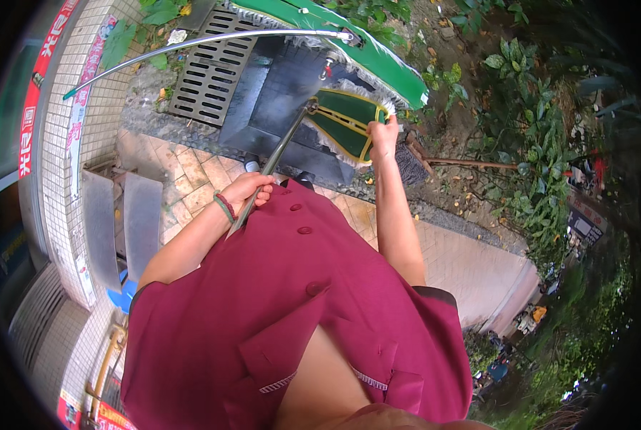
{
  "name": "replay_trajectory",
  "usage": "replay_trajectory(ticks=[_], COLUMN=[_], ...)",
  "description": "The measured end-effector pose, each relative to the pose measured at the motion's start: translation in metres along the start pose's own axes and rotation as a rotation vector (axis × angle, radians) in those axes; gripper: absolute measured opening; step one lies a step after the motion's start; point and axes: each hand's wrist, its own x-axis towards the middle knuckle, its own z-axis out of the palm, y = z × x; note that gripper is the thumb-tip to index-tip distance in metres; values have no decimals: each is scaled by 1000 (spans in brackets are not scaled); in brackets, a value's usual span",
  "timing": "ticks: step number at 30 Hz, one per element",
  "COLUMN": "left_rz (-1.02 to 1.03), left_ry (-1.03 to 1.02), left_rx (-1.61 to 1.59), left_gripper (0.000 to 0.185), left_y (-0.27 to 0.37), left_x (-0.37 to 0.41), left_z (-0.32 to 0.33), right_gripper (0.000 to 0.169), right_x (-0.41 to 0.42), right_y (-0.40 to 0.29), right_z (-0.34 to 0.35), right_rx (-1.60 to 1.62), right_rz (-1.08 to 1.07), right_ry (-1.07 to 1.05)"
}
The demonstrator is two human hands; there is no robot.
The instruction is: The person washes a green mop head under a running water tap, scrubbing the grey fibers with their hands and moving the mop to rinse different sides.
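Observation:
A metal mop handle [285, 141] runs through the closed fingers of my left hand [248, 194], near the front of the maroon coat. My right hand [383, 138] grips the outer end of that mop's green head [347, 110], which has yellow edging and a pale fringe. The head is tilted over a dark, wet basin [288, 75]. Just beyond it is a tap [327, 70] with a red part. A larger green dust mop [374, 59] lies across the far side of the basin, its long metal handle [213, 38] reaching left.
A slotted drain grate [207, 72] lies left of the basin. Two grey panels [143, 226] stand near the tiled wall [62, 161]. Paving [191, 172] runs along the near side. Soil and leafy plants [535, 107] fill the right, with a thin stick [473, 162] there.

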Motion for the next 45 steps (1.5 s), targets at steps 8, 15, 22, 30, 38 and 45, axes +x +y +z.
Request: replay_trajectory(ticks=[8, 15, 22, 30, 38, 45], left_rz=[-25, -35, -35, -28, -22, -66], left_ry=[39, 59, 80, 154, 229, 188], left_rx=[108, 254, 409, 537, 458, 464], left_gripper=[9, 10, 17, 18, 18, 15], left_y=[-12, -36, -44, -57, -73, -52], left_x=[-1, 4, 13, 12, 17, 42], left_z=[8, 21, 55, 80, 104, 122], right_gripper=[45, 46, 25, 18, 24, 27], right_x=[-38, -27, -4, -6, 13, 49], right_y=[34, 117, 219, 210, 283, 417], right_z=[-37, -111, -178, -213, -222, -224], right_rx=[179, 445, 744, 839, 981, 1053], right_rz=[150, 262, 559, 816, 1072, 969], right_ry=[150, 309, 384, 308, 177, 242])
